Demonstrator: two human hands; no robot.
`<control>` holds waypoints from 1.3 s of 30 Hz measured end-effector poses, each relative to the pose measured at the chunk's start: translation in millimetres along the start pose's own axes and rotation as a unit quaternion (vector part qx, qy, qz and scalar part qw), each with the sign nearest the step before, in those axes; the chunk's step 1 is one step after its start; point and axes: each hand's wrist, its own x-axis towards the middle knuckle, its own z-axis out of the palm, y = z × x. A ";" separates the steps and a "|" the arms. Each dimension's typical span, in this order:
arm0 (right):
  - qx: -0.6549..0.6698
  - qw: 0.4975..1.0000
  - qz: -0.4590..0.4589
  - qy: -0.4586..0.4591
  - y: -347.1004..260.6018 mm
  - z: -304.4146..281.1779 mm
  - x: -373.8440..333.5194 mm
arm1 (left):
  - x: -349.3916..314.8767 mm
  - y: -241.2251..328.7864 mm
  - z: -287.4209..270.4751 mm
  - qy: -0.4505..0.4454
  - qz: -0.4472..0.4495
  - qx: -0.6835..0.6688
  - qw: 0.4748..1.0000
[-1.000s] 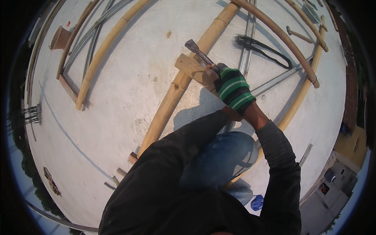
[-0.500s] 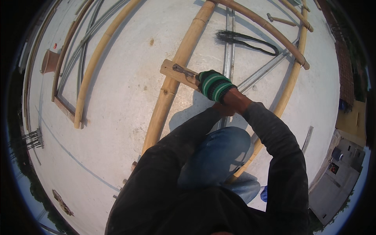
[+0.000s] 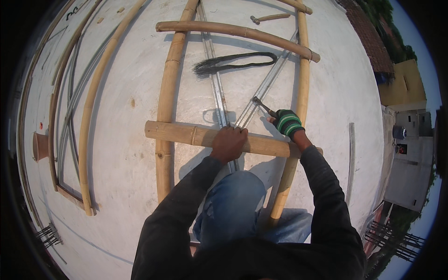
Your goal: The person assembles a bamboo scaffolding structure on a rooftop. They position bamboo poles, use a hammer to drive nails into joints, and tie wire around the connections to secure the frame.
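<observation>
My bare left hand is closed over the middle of a bamboo crosspiece, which lies across two long bamboo poles: a left pole and a right pole. In a striped green and black glove, my right hand grips dark metal pincers just above the crosspiece's right part. The pincers' head points up and left, over a slanting metal channel. Farther off, a looped bundle of black wire rests across a second metal channel. Another bamboo crosspiece spans the poles beyond it.
A hammer lies at the far end between the poles. Another bamboo frame is on the pale floor to the left, with a brown bucket beside it. On the right lies a metal strip; rebar ends stick out lower right.
My right hand has moved with the pincers from the crosspiece's left end toward the right pole. My left hand, mostly hidden before, now shows on the crosspiece. The view has swung right.
</observation>
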 end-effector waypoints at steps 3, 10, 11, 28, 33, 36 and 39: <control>0.077 0.996 -0.040 0.023 18.5 0.1 35.5 | 3.2 0.5 -0.6 -0.041 -0.011 -0.017 0.999; -0.096 0.904 -0.179 0.377 -23.5 -20.6 213.4 | 5.2 1.4 6.8 -0.004 -0.012 0.005 1.000; -0.173 0.896 -0.170 0.373 -34.5 -21.8 234.8 | 4.9 1.2 6.7 0.012 -0.006 -0.002 1.000; 0.200 0.845 -0.257 0.424 -75.2 -100.5 82.1 | 8.7 1.4 5.8 0.031 0.017 0.048 0.998; 0.540 0.743 -0.089 0.385 -61.2 -127.8 -65.4 | 12.4 10.3 0.4 0.007 -0.014 0.085 0.996; 0.768 0.592 0.014 0.244 -20.9 -87.6 -152.5 | 17.2 5.4 -12.2 -0.092 -0.020 0.035 0.995; 0.849 0.439 0.108 0.272 31.2 -30.6 -230.6 | 24.7 11.3 -37.4 -0.145 0.044 0.039 0.988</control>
